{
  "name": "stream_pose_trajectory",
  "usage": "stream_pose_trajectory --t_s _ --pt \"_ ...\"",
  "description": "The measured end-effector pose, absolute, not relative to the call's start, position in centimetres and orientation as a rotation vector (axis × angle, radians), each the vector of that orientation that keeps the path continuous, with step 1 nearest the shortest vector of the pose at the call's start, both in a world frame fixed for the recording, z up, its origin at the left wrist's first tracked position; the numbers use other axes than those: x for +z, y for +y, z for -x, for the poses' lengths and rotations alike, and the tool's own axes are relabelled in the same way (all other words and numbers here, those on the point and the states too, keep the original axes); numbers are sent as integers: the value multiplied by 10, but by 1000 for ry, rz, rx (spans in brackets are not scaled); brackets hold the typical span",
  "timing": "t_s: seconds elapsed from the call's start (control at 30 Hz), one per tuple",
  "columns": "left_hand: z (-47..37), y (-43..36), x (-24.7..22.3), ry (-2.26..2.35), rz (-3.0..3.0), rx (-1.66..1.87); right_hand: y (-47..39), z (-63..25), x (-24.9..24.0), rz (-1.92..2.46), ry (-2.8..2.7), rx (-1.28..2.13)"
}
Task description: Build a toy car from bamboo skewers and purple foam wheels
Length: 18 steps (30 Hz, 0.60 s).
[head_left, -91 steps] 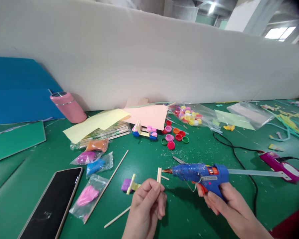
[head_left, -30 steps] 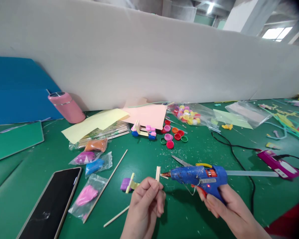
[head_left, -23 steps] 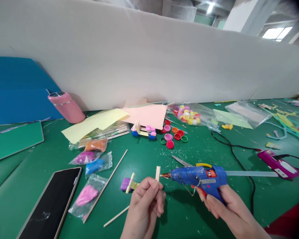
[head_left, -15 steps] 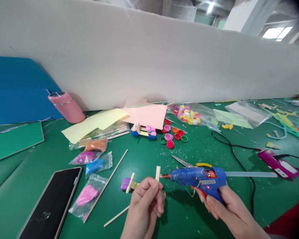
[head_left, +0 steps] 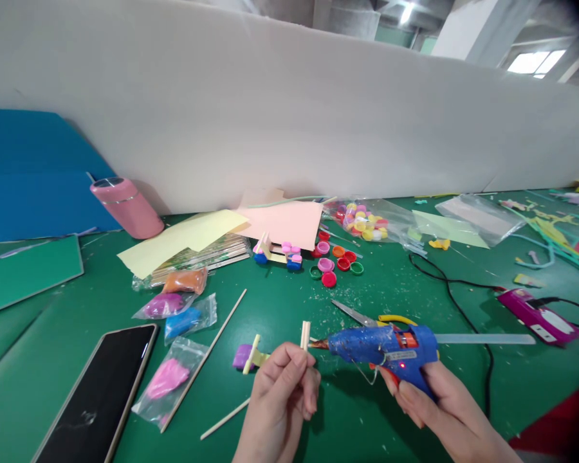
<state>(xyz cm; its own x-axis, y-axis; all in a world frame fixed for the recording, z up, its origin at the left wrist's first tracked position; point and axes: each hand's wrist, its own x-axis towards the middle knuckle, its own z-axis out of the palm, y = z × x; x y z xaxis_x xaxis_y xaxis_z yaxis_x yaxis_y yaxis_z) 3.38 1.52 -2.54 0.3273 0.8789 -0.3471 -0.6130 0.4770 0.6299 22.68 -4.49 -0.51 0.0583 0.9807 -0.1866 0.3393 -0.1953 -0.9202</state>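
Note:
My left hand (head_left: 285, 392) pinches a small bundle of short wooden sticks (head_left: 305, 334), held upright with the lower ends hidden by the fingers. My right hand (head_left: 439, 402) grips a blue glue gun (head_left: 383, 344) by its handle, a red light lit on its side. The gun's nozzle points left and touches, or nearly touches, the sticks. A clear glue stick (head_left: 485, 339) juts from its back. Just left of my left hand lies a small piece of purple clay with pale sticks (head_left: 251, 355). Scissors (head_left: 354, 313) lie partly hidden behind the gun.
A phone (head_left: 99, 392), bagged pink clay (head_left: 168, 378) and a long wooden stick (head_left: 205, 360) lie at left. Bottle caps (head_left: 329, 279) and a small clay-and-stick model (head_left: 277, 254) sit farther back. A black cable (head_left: 456, 292) and a purple power strip (head_left: 538, 315) are at right.
Almost nothing differs. Both hands keep their places, with the glue gun's nozzle at the sticks; the whole view has shifted very slightly.

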Motion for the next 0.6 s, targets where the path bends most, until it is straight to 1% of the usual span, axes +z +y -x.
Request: stream_pose_trajectory --t_s 0.17,0.6 --pt "-33 15 -25 708 -434 1019 -45 -230 -5 1639 -1427 1158" --pt "-32 16 -29 668 -446 1013 -46 -228 -5 1630 -1379 1138"
